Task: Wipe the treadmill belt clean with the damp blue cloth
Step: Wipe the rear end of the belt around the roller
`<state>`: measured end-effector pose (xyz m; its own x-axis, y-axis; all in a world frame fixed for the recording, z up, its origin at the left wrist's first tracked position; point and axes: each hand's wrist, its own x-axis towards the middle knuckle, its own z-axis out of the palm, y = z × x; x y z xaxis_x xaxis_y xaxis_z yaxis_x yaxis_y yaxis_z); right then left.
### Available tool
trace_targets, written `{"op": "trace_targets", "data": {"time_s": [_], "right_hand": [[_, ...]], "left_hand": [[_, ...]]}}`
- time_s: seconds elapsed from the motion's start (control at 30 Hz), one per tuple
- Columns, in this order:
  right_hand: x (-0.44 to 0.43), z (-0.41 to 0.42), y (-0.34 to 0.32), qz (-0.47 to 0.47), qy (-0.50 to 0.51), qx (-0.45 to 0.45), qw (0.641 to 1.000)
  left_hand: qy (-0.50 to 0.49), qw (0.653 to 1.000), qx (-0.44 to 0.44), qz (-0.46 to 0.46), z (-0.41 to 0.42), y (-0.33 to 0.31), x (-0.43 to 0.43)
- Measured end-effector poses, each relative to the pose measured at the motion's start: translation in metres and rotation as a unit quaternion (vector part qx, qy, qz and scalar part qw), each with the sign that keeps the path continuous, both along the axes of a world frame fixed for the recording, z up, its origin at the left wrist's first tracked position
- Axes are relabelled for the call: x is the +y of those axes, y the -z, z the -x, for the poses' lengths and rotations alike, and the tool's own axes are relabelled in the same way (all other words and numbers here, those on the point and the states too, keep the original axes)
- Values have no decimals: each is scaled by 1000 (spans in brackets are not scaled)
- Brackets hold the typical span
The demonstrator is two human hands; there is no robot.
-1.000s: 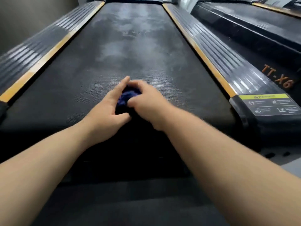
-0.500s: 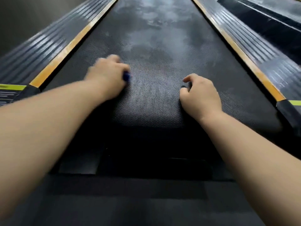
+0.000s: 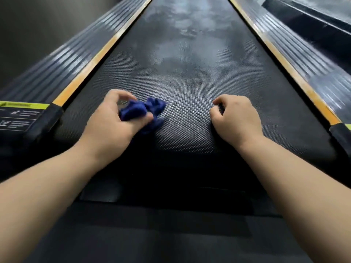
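The treadmill belt [image 3: 190, 88] is matt black with a fine, dimpled, rubbery grain, and pale cloudy smears dull it farther up. The blue cloth [image 3: 152, 107] in my left hand [image 3: 112, 126] is soft, crumpled, matt fabric. The side rails [image 3: 62, 63] are ribbed, hard and faintly shiny, edged by smooth orange strips [image 3: 91, 65]. The warning sticker [image 3: 19, 114] looks smooth.

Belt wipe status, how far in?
Early. Done: nothing clearly; the belt strip nearest the hands looks darker, maybe wiped. In hand: left hand grips the bunched blue cloth on the belt; right hand rests curled, empty. Left: grey smears farther up.
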<state>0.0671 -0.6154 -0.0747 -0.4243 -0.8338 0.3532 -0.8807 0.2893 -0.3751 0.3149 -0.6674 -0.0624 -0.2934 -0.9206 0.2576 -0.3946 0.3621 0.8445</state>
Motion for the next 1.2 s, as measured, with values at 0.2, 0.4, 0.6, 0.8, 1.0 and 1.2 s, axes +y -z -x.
{"op": "trace_targets", "data": {"time_s": [0.2,0.4,0.6,0.8,1.0,1.2], "right_hand": [[16,-15,-14,62,-140,-174,973],[27,-23,-61,29,-261,-477,839],[41,-25,-60,0,-214,-511,833],[53,-27,-71,-114,-261,-499,819],[66,-27,-91,-114,-283,-414,858],[76,-33,-95,-65,-289,-563,772]], "left_hand": [[-1,959,216,-181,53,-25,7],[43,970,178,-160,52,-42,11],[125,943,155,-268,36,-45,31],[74,988,92,-101,31,-58,45],[75,992,19,97,28,-74,51],[-39,980,-1,197,39,-83,60]]}}
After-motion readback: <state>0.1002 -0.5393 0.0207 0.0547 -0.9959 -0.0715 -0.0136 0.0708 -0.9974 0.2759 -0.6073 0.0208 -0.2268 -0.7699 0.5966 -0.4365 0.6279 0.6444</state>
